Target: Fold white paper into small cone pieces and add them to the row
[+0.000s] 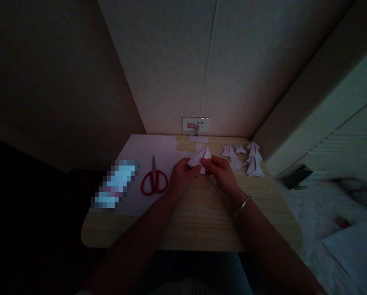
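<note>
A folded piece of white paper (205,155), with a pointed top, is held up between my two hands above the wooden table (201,229). My left hand (183,176) grips its left side, thumb at the lower edge. On the other side my right hand (222,170) pinches it with the thumb across the front. Red-handled scissors (154,180) lie to the left of my left hand, on white paper sheets (152,145), blades pointing toward the wall. Several folded paper pieces (254,166) with layered points stand at the right of the table.
A lit, blurred-out screen (117,184) lies at the table's left. A wall socket (196,124) with a plug and cable sits behind the table. To the right are a dark object (297,177) and a pale sheet (352,254) on a light quilted surface.
</note>
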Demonstrator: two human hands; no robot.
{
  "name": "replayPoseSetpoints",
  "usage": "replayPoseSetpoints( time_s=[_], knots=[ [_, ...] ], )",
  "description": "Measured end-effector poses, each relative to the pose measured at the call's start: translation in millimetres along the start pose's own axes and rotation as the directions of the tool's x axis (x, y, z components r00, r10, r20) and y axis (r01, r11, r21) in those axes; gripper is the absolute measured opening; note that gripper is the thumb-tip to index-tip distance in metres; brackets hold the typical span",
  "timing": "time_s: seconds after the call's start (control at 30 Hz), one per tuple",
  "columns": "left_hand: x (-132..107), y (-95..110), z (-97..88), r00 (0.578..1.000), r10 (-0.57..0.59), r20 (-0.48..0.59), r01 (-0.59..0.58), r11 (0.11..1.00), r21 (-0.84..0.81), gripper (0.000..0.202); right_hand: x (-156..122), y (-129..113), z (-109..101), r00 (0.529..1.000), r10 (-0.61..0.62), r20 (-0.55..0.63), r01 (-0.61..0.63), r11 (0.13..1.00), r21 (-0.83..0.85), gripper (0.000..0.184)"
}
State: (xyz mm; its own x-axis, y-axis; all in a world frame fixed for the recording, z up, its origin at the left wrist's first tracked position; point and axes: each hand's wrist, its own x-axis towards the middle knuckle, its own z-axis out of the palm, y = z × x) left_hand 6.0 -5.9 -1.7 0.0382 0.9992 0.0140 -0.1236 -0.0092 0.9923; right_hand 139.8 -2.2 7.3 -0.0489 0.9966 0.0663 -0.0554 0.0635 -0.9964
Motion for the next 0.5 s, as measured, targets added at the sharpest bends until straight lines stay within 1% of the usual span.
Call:
replayPoseSetpoints(
  time_s=[0.1, 0.23, 0.4, 0.5],
  knots=[
    [-0.1, 2.5, 0.1, 1.0, -0.023, -0.008, 0.023, 1.0, 0.015, 0.016, 0.2, 0.4, -0.4, 0.999, 0.002, -0.035, -0.002, 1.0, 0.017, 0.033],
    [-0.1, 3.0, -0.1, 1.0, -0.028, -0.012, 0.029, 0.998, 0.059, 0.016, 1.4, 1.3, -2.6, 1.0, -0.002, -0.02, 0.002, 1.0, 0.003, 0.034],
    [1.6, -2.0, -2.5, 0.998, -0.028, 0.055, 0.023, 0.995, 0.1, 0.018, 3.0, 0.5, -6.1, 0.999, 0.006, -0.038, -0.004, 0.999, 0.042, 0.028],
    [2.8, -2.7, -3.9, 0.998, -0.033, 0.051, 0.026, 0.993, 0.119, 0.017, 3.5, 0.9, -8.3, 0.998, -0.001, -0.067, 0.004, 0.999, 0.044, 0.03]
  ],
)
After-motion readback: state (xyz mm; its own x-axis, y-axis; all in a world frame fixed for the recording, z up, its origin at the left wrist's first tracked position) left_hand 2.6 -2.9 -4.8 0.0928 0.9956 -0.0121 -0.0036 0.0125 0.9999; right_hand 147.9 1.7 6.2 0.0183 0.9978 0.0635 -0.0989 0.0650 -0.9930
